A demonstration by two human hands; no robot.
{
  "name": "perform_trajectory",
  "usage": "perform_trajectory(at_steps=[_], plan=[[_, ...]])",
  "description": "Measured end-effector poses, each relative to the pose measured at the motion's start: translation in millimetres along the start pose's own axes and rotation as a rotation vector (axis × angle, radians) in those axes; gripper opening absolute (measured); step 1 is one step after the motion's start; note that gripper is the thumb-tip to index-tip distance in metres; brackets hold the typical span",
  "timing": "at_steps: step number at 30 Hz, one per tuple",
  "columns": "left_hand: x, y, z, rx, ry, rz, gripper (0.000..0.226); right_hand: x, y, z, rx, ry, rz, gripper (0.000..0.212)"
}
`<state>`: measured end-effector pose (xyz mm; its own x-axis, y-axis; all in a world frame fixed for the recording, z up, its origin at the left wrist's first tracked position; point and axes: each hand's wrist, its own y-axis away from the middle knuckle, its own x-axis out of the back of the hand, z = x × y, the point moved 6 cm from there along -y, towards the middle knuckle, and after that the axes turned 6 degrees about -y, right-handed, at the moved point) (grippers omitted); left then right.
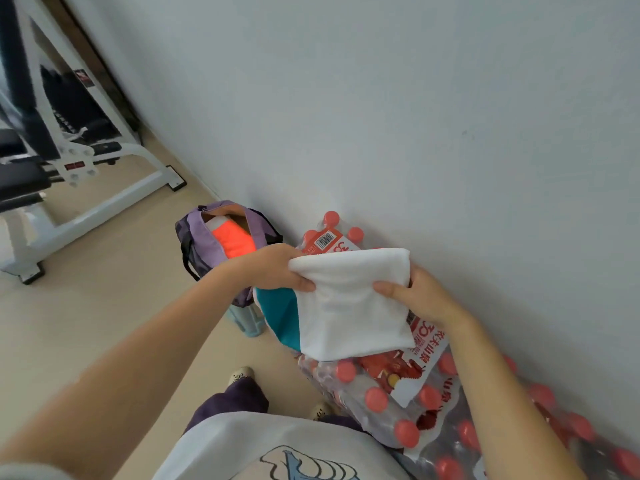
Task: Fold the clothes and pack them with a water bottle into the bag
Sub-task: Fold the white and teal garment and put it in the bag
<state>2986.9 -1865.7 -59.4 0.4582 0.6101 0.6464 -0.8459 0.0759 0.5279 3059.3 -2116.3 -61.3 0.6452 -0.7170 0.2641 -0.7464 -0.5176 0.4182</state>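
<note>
- Partway, I judge: orange garment [233, 242] already inside the open purple bag [197, 233] on the floor by the wall.
- My left hand [277, 268] and right hand [420, 296] both pinch a folded white cloth [349, 303], held above the shrink-wrapped water bottle packs [391, 393].
- Left: pack white cloth, teal garment [280, 313], pale blue bottle [247, 320] beside the bag.
- Cloth looks soft, folded neatly, lower edge hanging.

head view: single wide-angle camera worn on the head | faces forward and steeply down, tilted (floor line runs diagonally) | near: wearer's torso and both forearms at the bottom edge | far: wall [450, 116] and gym bench [52, 150] upper left | no second view
</note>
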Motion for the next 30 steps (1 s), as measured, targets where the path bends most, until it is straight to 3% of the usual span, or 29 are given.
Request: perform_trajectory(at_steps=[6,11,15,18,22,30], plan=[[63.5,1.8,10.2,-0.057,0.014,-0.179,0.044,-14.0,5.0,-25.4,0.062,-0.270,0.077,0.025],[98.1,-42.1,-26.5,-0.041,0.402,-0.215,0.037,-40.6,-10.4,-9.1,-0.073,-0.491,0.326,0.032],[72.2,-83.3,-72.0,0.105,0.699,-0.140,0.032,-63.5,-12.5,11.5,-0.202,-0.508,0.609,0.026],[39.7,-88.8,-97.6,0.208,0.959,-0.201,0.038,-72.6,-2.4,16.8,-0.269,-0.474,0.757,0.024],[8.8,-74.0,-97.6,0.141,0.839,-0.470,0.067,-87.5,16.2,21.7,-0.339,-0.473,0.885,0.028],[22.8,-63.9,-76.5,0.217,0.921,-0.362,0.049,-98.2,15.2,-7.7,-0.356,-0.605,0.855,0.038]])
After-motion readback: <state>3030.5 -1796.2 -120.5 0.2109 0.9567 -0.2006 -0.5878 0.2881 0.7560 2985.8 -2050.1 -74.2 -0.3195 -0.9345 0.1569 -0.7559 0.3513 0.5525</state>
